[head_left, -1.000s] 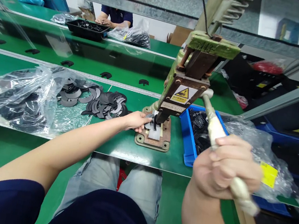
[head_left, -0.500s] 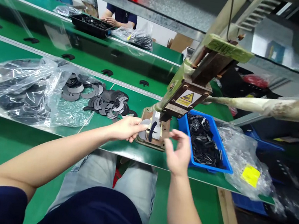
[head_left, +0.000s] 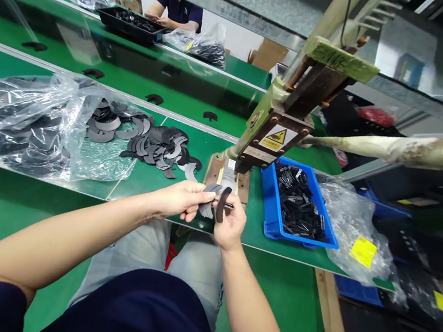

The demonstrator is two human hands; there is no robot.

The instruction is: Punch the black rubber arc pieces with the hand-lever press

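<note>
Just in front of the hand press (head_left: pixel 270 140), my two hands are close together. Between its thumb and fingers, my left hand (head_left: pixel 179 199) pinches grey crescent-shaped pieces (head_left: pixel 206 209). My right hand (head_left: pixel 231 229) is closed on a dark curved piece (head_left: pixel 222 204), which stands on edge beside the grey ones. A thin black part sticks out from the dark piece toward my right fingers. Behind my hands lies the press's base plate (head_left: pixel 215 170). Whether the dark piece touches the grey ones cannot be made out.
Left of the press is a pile of grey and black crescents (head_left: pixel 158 146), beside a clear plastic bag (head_left: pixel 21 121) of more. On the right are a blue bin (head_left: pixel 275 223) of small black parts and a plastic bag (head_left: pixel 353 228). A long press handle (head_left: pixel 393 146) extends right. A co-worker sits opposite.
My right hand has moved left from beside the press base and closed on the dark curved piece. The pieces have come off the base toward me. The view has shifted slightly.
</note>
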